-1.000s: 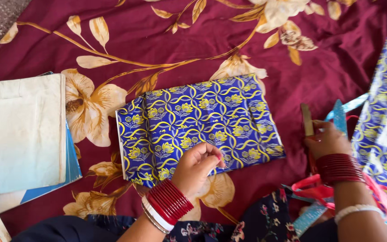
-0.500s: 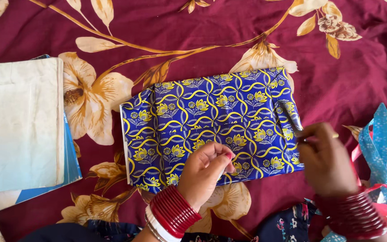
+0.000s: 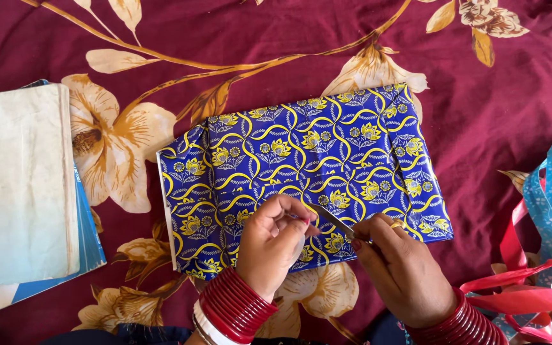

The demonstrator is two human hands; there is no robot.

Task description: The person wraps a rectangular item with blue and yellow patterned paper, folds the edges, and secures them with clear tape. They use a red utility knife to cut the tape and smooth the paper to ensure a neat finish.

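A flat parcel wrapped in blue paper with yellow flowers (image 3: 301, 166) lies on a maroon floral cloth (image 3: 276, 51). My left hand (image 3: 276, 239) presses its fingertips on the parcel's near edge. My right hand (image 3: 404, 268) holds a thin strip of clear tape (image 3: 330, 219) that stretches toward my left fingers, just above the wrapping. Both wrists wear red bangles. The parcel's left end shows a white edge under folded paper.
A stack of pale and blue books (image 3: 20, 191) lies at the left. Blue and red ribbons (image 3: 544, 243) are heaped at the right edge of the cloth.
My right hand has come from the ribbons at the right over to the parcel's near edge, bringing the tape strip beside my left hand. The view has shifted slightly.
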